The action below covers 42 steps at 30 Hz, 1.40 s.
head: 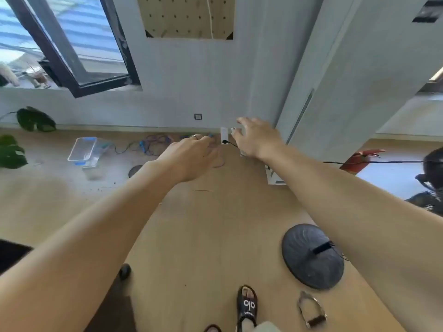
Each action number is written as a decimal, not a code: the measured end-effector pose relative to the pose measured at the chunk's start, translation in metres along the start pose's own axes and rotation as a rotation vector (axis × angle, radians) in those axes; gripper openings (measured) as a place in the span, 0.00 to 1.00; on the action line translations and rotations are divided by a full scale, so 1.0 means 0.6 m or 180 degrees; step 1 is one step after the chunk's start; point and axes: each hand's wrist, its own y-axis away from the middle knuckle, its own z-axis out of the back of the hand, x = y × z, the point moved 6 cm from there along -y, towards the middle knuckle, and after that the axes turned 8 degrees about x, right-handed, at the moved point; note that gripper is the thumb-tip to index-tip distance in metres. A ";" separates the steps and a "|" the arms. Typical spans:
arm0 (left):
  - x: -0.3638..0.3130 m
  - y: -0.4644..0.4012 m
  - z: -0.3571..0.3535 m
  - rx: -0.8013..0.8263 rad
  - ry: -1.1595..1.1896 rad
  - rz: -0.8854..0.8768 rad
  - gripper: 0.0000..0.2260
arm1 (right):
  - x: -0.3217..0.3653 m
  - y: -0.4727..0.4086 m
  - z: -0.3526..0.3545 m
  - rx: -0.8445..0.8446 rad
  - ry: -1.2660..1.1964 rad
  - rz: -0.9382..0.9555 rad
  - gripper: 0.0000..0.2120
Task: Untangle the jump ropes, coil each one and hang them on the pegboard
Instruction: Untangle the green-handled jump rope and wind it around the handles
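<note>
Ropes: tangled blue and purple jump ropes (158, 142) lie on the light wooden floor (203, 224) along the foot of the grey wall (191, 92); the heap's long axis runs left to right, parallel to the skirting, from just left of the left hand's fingertips towards the box. One thin purple loop (219, 161) curls out below the left hand's knuckles.
Left hand: left hand (191, 156) reaches forward, back of the hand up, fingers bent downward at the right end of the tangle; a ring shows on one finger (194, 137). Whether the fingertips have hold of a cord cannot be told, as they are hidden behind the hand.
Right hand: right hand (257, 137) is stretched forward just right of the left one, fingers spread and only loosely bent, nothing in its grasp.
Pegboard: pale wooden pegboard with dark corner brackets (187, 17) hangs on the wall well above both sets of fingers; a thin white cord (211, 20) hangs vertically down its face.
Box: clear plastic box with blue clips (84, 152) sits on the floor well left of the left fingers, at the far end of the tangle.
Socket: white wall socket with a black plug (224, 136) lies between the two hands' fingertips.
Base: round black disc-shaped stand base (311, 257) rests on the floor under the right forearm.
Foot: black sandal (247, 305) is at the bottom edge.
</note>
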 end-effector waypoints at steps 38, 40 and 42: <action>0.411 -0.524 0.053 0.1235 -0.0317 0.0163 0.24 | 0.114 -0.660 -0.141 0.0950 0.0073 -0.0261 0.24; 0.433 -0.561 0.055 0.1294 -0.0315 0.0149 0.24 | 0.112 -0.699 -0.143 0.0960 0.0030 -0.0341 0.24; 0.453 -0.603 0.058 0.1330 -0.0315 0.0157 0.24 | 0.111 -0.743 -0.149 0.0984 -0.0023 -0.0395 0.24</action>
